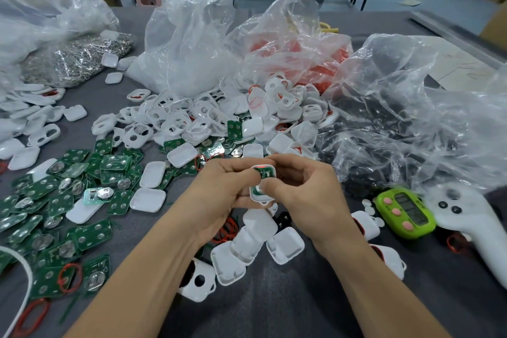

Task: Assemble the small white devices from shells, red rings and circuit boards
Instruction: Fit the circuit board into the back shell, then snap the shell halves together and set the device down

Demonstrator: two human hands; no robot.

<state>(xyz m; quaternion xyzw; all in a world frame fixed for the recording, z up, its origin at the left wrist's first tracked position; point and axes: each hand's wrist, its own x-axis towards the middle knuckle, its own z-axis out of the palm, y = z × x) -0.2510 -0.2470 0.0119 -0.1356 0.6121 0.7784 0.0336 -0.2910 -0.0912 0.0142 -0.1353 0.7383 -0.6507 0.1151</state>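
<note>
Hands (219,189) (304,189) (fingers curled) pinch one white shell (257,195).

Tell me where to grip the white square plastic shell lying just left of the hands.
Pinch the white square plastic shell by its near rim, from above: it seems to lie hollow side up, and bare grey tabletop borders that edge.

A small white shell (258,196) is pinched above the table between the left hand (219,189) and the right hand (301,189), its open side up. A green circuit board (264,173) lies in it, and a bit of red shows at its far edge. More shells (192,121) lie in a heap behind, loose boards (68,200) are spread flat on the left, and thin red rings (229,228) lie below the left hand
</note>
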